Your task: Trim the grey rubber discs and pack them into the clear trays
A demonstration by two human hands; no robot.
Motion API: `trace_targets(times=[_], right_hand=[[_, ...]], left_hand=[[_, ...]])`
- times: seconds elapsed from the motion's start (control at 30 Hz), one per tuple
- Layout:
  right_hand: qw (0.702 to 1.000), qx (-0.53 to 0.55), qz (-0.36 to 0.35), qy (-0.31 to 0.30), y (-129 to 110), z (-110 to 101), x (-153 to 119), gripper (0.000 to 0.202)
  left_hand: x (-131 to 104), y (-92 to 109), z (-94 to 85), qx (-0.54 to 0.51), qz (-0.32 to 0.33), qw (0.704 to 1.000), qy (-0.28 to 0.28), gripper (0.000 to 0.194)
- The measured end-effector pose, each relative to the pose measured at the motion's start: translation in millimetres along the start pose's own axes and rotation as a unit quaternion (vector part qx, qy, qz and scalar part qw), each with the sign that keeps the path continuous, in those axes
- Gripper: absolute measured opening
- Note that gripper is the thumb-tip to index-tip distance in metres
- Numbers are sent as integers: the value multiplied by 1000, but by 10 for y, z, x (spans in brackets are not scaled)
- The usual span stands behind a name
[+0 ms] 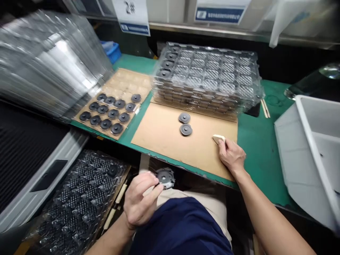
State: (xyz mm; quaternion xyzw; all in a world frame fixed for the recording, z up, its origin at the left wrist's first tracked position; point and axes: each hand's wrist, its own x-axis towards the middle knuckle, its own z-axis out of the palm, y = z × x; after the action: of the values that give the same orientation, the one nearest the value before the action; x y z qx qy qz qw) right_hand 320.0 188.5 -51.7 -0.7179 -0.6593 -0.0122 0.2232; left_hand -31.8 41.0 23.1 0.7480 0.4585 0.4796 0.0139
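Note:
Between the thumb and fingers of my left hand [142, 198] is a dark round disc [165, 177] with a hole at its centre, held over my lap in front of the bench edge. My right hand [232, 154] pinches a small cream-coloured piece [219, 138] above the right part of a brown cardboard sheet [159, 131]. Two grey discs, an upper one [184, 117] and a lower one [186, 129], lie close together on that cardboard. Several similar discs sit in rows in a clear tray [120, 83] at the left.
Stacked clear trays [207, 78] stand behind the cardboard. More clear trays [53, 56] lean at the upper left. A grey bin [292, 141] is at the right. Below the bench, at lower left, are further trays [79, 202].

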Motion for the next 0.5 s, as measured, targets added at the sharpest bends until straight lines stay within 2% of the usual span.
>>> trace_targets(times=[0.07, 0.13, 0.2, 0.23, 0.33, 0.5], right_hand=[[1000, 16, -8, 12, -35, -27, -3, 41], [999, 35, -16, 27, -42, -33, -5, 42], [999, 30, -8, 20, -17, -15, -2, 41], [1000, 29, 3, -3, 3, -4, 3, 40], [995, 38, 46, -78, 54, 13, 20, 41], [985, 17, 87, -151, 55, 1, 56, 45]], left_hand=[[64, -16, 50, -29, -40, 999, 20, 40], [147, -86, 91, -31, -89, 995, 16, 32], [237, -236, 107, -4, -121, 992, 20, 22], [284, -343, 102, 13, -131, 991, 30, 18], [447, -791, 44, 48, -168, 983, 60, 9], [907, -1851, -111, 98, -237, 962, 93, 13]])
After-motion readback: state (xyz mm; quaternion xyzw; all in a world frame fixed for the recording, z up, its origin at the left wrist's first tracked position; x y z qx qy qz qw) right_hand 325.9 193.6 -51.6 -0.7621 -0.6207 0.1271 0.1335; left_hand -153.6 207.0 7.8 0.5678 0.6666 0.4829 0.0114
